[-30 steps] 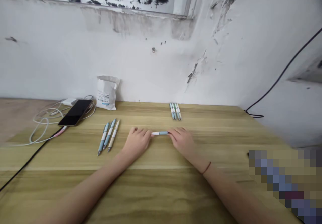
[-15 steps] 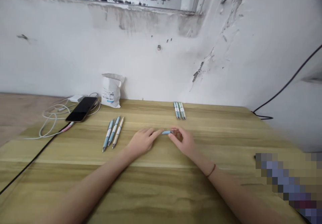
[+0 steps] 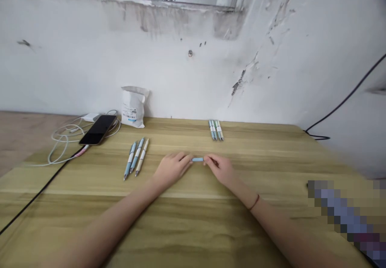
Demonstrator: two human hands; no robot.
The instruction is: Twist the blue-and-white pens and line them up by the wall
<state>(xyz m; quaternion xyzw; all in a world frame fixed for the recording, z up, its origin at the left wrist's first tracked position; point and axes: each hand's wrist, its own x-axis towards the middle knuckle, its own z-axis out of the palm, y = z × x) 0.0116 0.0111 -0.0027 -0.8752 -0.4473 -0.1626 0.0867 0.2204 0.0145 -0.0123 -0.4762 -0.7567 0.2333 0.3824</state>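
A light blue pen [image 3: 198, 159] lies level between my two hands, just above or on the wooden table. My left hand [image 3: 172, 168] pinches its left end, the fingers pressed together over it. At the other end my right hand [image 3: 221, 169] is closed with thumb and fingertips, covering the pen's tip. To the left of my left hand lie a blue pen [image 3: 130, 160], a second blue pen [image 3: 137, 155] and a cream pen [image 3: 142, 157], side by side. Beyond my hands, a tight row of several pens [image 3: 216, 130] rests near the table's back edge.
A black phone [image 3: 98, 129] with white cables [image 3: 60, 139] sits on the left of the table [image 3: 187, 224]. Against the wall stands a white packet [image 3: 132, 108]. A black cable [image 3: 39, 191] runs down the left side. Something pixelated [image 3: 343, 215] is at the right.
My right fingertips have closed over the pen's silver tip, which showed before. The blue barrel still spans the gap between my hands. The view has shifted slightly.
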